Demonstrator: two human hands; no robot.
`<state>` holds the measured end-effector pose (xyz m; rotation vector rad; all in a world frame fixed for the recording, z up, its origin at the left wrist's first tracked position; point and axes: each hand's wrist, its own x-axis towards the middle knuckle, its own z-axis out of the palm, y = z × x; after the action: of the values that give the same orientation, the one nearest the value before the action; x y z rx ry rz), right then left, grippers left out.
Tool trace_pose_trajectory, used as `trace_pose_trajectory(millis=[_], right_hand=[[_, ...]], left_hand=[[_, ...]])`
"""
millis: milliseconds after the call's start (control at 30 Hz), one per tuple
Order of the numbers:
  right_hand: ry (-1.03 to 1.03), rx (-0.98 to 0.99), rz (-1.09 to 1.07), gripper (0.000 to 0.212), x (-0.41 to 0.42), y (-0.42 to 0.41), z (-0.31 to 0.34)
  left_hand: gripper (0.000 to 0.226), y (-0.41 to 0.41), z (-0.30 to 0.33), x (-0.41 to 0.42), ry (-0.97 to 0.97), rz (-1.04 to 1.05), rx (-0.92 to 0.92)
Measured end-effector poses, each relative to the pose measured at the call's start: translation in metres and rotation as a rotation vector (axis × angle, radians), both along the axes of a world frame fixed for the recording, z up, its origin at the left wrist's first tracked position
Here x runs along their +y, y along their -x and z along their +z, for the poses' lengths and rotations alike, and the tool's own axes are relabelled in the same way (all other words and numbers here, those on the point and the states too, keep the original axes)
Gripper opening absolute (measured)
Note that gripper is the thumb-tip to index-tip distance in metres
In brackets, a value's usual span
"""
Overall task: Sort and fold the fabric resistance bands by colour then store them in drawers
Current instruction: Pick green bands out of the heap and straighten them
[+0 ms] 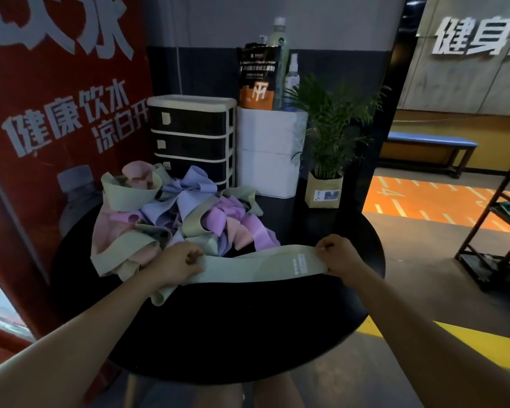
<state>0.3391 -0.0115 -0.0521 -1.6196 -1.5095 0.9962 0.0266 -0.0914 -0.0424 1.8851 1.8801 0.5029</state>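
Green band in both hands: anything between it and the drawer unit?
Yes. The pile of unsorted bands lies on the table between the green band, held by the left hand and right hand, and the drawer unit. Its drawers look closed.

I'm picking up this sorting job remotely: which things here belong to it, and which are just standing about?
For the job:
- green band, stretched between left hand and right hand
- pile of bands, mixed colours, on the round black table
- drawer unit, drawers closed

Just standing about:
- white box holding a pouch, bottles
- potted plant
- bench
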Motion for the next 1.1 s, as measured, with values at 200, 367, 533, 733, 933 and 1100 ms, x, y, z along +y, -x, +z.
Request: trace_pose_trajectory(millis=[200, 367, 533, 733, 933, 1100], right_hand=[[-0.026, -0.1, 0.016, 0.01, 0.002, -0.004, -0.014], [-0.056, -0.092, -0.018, 0.002, 0.005, -0.012, -0.018], [-0.12, 0.003, -0.041, 0.007, 0.007, -0.019, -0.017], [-0.161, 0.104, -0.12, 0.003, 0.013, -0.039, -0.004], [-0.233, 0.048, -0.237, 0.004, 0.037, -0.078, -0.001], [-0.227, -0.038, -0.372, 0.017, 0.067, -0.111, -0.01]], left_hand=[[0.032, -0.002, -0.019, 0.006, -0.088, 0.133, 0.209], [0.038, -0.006, -0.015, 0.007, -0.021, 0.229, 0.259], [0.029, -0.009, 0.0, 0.0, -0.084, 0.204, 0.199], [0.022, -0.02, 0.027, 0.008, -0.108, 0.2, -0.343], [0.022, -0.056, 0.046, 0.065, -0.146, 0.199, -0.488], [0.014, -0.093, 0.032, 0.136, -0.249, 0.225, -0.416]])
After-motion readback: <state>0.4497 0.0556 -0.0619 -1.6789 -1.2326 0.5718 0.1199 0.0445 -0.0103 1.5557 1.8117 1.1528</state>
